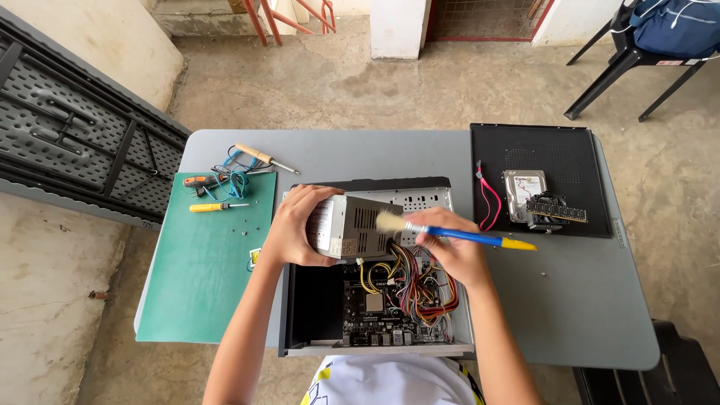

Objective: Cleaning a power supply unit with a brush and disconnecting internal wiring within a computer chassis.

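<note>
Left hand: I see my left hand [296,225] wrapped around the grey power supply box [352,226], fingers closed over its top and left end, lifting it above the open case.
Right hand: my right hand [450,251] is pinched shut on a blue-and-yellow-handled brush [450,233]; its pale bristles touch the vented face of the power supply.
Power supply: tilted, its bundle of coloured wires [420,289] trailing down into the case.
Computer case [300,300]: open on the grey table [570,300], motherboard [375,304] showing inside, right under my hands.
Left of the case: a green cutting mat [202,277] with screwdrivers [217,206], and a soldering iron [262,157] just beyond it.
Right of the case: the black side panel [592,154] carries a hard drive [523,193], a memory stick [556,210] and a red cable [491,202].
</note>
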